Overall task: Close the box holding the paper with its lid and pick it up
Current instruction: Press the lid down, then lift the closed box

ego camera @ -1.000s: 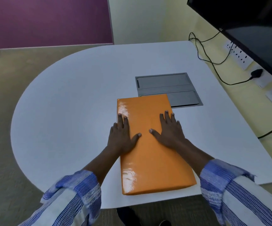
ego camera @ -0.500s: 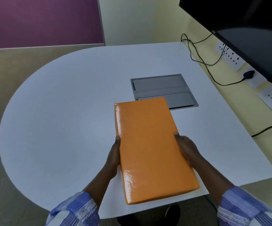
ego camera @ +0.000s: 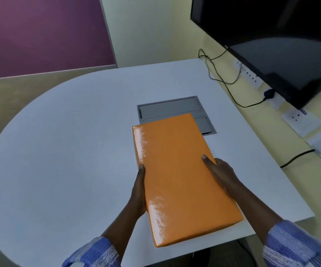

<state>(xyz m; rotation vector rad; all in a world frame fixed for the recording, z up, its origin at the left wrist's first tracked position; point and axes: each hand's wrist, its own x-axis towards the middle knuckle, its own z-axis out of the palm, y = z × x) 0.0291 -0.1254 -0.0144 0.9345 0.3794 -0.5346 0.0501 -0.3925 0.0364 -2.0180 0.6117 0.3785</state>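
Box [ego camera: 180, 176] lifted higher (lid on), 2 hands gripping

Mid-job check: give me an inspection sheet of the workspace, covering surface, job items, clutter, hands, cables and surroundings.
Surface: white table with a rounded end; a grey hatch panel is set into it.
Job's things: orange box, lid on, gripped along its two long sides; its far end overlaps the hatch panel in view. Whether it is clear of the table cannot be told.
Clutter: nothing seen.
Grippers: left hand clasps the box's left edge; right hand clasps its right edge, thumb on top.
Cables: black cables hang down the wall to the wall sockets.
Surroundings: dark screen on the yellow wall; purple wall panel beyond the table.
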